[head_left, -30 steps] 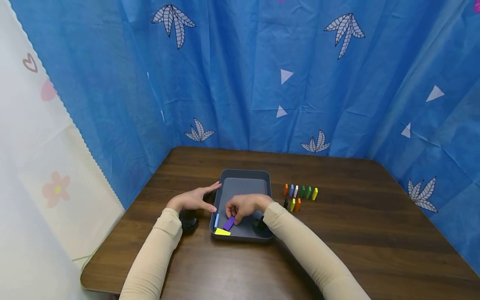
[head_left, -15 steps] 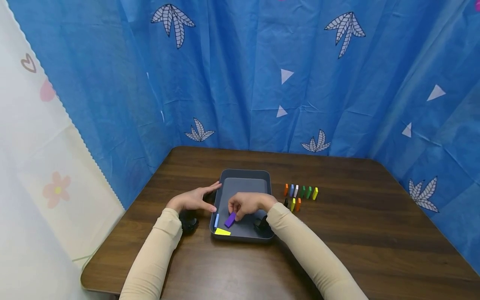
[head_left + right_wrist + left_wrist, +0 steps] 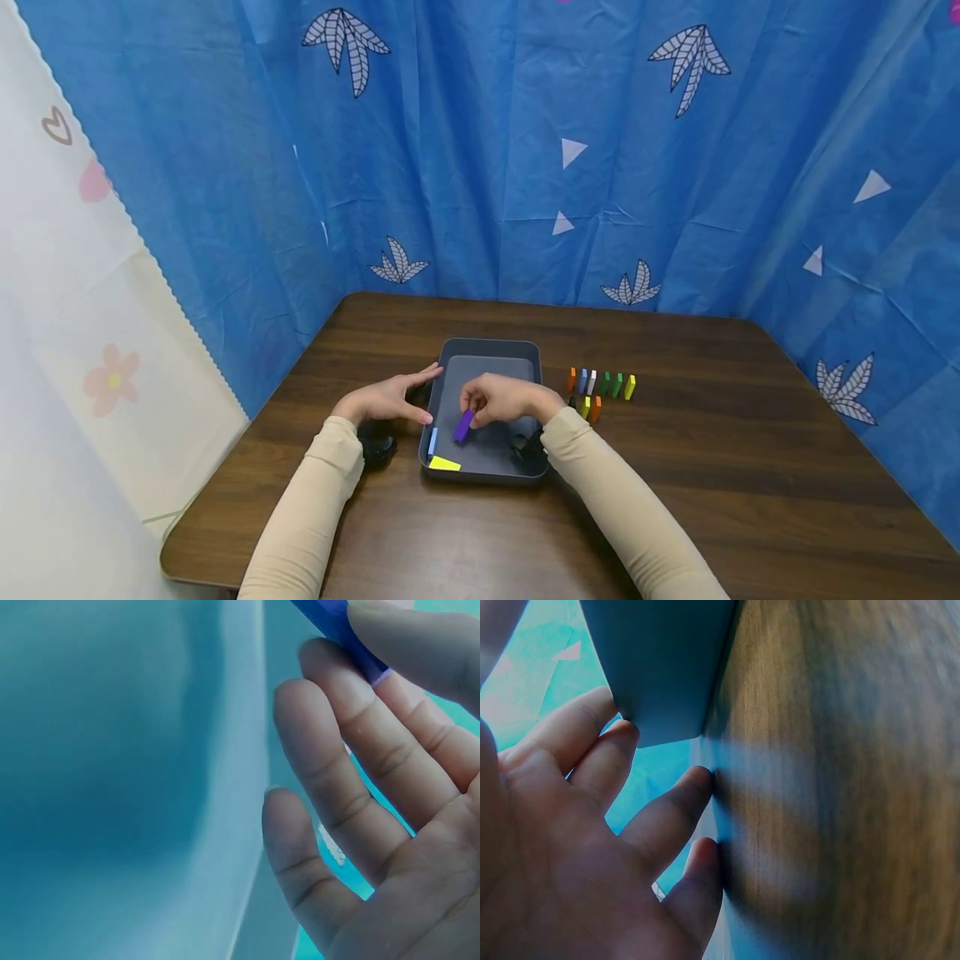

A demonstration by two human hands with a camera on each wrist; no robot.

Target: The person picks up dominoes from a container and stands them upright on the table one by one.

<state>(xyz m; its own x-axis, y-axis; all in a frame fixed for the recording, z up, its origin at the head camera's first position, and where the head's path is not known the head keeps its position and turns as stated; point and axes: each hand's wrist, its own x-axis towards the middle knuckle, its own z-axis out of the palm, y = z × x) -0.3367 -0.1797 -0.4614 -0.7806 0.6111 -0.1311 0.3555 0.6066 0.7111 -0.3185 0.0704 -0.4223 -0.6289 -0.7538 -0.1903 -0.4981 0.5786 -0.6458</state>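
Between thumb and fingers my right hand [image 3: 508,397] pinches a purple domino [image 3: 463,427], over the left half of a dark grey tray [image 3: 495,371]. In the right wrist view the thumb presses the purple domino [image 3: 341,634] against the fingers. My left hand [image 3: 386,398] rests at the tray's left side, fingers spread and extended; the left wrist view has its fingertips right at the tray's outer wall [image 3: 660,667] and the table. Inside the tray's near left corner, a light blue domino [image 3: 432,442] runs along the left wall and a yellow domino [image 3: 445,464] along the near wall.
Right of the tray, several dominoes stand upright in two rows, among them an orange domino [image 3: 572,380], a white domino [image 3: 592,382] and a yellow domino [image 3: 630,387]. The wooden table [image 3: 712,450] backs onto a blue curtain [image 3: 480,167].
My right hand has moved away from the tray's near left corner, carrying the purple domino farther back and slightly right. My left hand has stayed in place.
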